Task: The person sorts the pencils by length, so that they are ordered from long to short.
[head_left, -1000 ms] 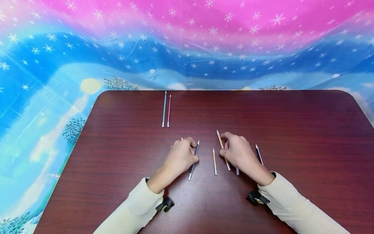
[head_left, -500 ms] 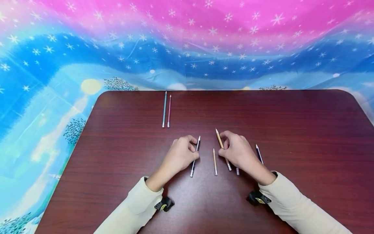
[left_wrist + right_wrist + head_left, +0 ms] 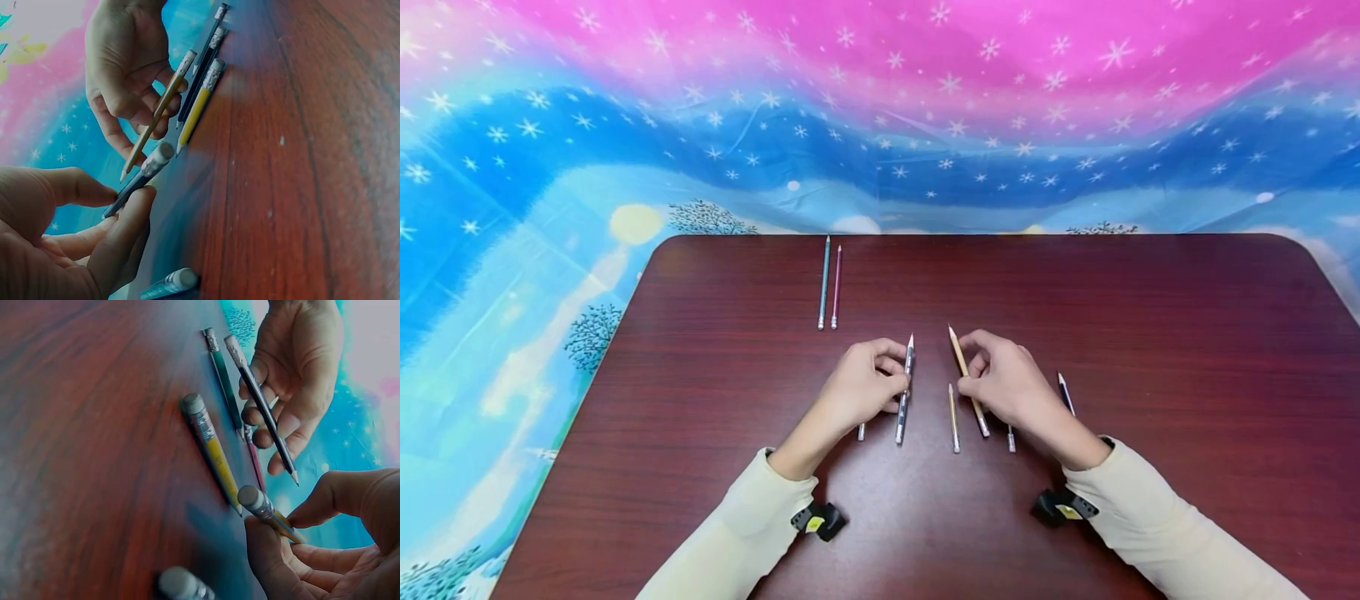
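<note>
My left hand (image 3: pixel 859 382) pinches a dark pencil (image 3: pixel 901 423) between thumb and fingers, its sharpened tip pointing away from me. Across from it, my right hand (image 3: pixel 1011 379) pinches a yellow pencil (image 3: pixel 960 357), tilted with its tip toward the left. The left wrist view shows the eraser end of the held dark pencil (image 3: pixel 142 178) standing off the wood. A shorter yellow pencil (image 3: pixel 953 423) lies on the table between the hands. Beneath the left hand lies a green pencil (image 3: pixel 223 378), mostly hidden from the head view. Under the right hand, one pencil's eraser end (image 3: pixel 1011 440) peeks out.
A teal pencil (image 3: pixel 824 283) and a pink pencil (image 3: pixel 837 287) lie side by side near the far edge of the brown table (image 3: pixel 1150 308). Another dark pencil (image 3: pixel 1065 392) lies right of the right wrist. A snowflake-patterned cloth (image 3: pixel 880 108) hangs behind.
My left hand has lifted the dark pencil and shifted it slightly away from me, uncovering an eraser end beneath. My right hand has moved a little left with the yellow pencil.
</note>
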Available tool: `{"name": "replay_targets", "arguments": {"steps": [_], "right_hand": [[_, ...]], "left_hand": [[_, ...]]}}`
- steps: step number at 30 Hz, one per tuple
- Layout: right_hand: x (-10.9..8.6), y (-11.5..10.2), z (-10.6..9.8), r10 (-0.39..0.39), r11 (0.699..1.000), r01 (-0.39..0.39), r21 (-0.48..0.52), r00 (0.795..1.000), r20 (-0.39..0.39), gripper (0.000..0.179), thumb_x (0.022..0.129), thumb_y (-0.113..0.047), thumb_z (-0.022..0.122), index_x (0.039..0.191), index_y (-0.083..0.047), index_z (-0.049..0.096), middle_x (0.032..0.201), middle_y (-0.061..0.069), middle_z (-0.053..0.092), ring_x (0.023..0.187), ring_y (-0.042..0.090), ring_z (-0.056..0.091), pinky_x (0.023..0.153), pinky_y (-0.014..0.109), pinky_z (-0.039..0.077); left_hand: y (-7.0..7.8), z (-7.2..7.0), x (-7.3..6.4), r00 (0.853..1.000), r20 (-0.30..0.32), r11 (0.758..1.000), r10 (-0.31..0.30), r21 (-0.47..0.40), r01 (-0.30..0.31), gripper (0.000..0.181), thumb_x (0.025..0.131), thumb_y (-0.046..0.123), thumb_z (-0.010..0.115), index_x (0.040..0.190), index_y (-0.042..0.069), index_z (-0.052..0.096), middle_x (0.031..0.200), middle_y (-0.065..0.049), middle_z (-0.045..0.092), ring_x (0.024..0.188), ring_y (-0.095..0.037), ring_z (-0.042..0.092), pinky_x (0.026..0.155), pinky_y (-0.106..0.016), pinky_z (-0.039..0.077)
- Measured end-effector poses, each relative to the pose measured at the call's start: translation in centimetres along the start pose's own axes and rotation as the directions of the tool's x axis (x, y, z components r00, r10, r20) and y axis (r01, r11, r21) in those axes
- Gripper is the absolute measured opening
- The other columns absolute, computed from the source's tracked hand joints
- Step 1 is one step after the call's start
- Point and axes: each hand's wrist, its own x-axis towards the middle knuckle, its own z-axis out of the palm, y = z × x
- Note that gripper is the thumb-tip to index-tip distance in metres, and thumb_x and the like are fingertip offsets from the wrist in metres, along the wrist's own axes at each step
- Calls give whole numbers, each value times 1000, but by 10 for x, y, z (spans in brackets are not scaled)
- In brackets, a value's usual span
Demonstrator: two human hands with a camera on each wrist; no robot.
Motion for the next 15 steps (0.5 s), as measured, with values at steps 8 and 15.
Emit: {"name": "replay_targets", "arguments": {"steps": [8, 15], "right_hand": [[7, -7, 1, -6, 998, 5, 63, 1000, 24, 47, 82, 1, 67, 130, 3, 62, 78, 8, 65, 62, 14, 56, 60, 28, 50], [22, -18, 5, 27, 975, -45, 219, 996, 85, 49, 87, 6, 60, 136, 5, 57, 83, 12, 66, 59, 16, 64, 56, 35, 63]], "left_hand": [[-1, -5, 1, 998, 12, 988, -54, -145, 55, 29, 96, -1, 63, 126, 0, 67, 94, -12, 72, 73, -14, 69, 63, -31, 66], [-3, -12, 0, 999, -14, 982, -40, -188, 37, 34, 96, -4, 61, 129, 1, 65, 94, -11, 73, 74, -14, 69, 63, -32, 66]]}}
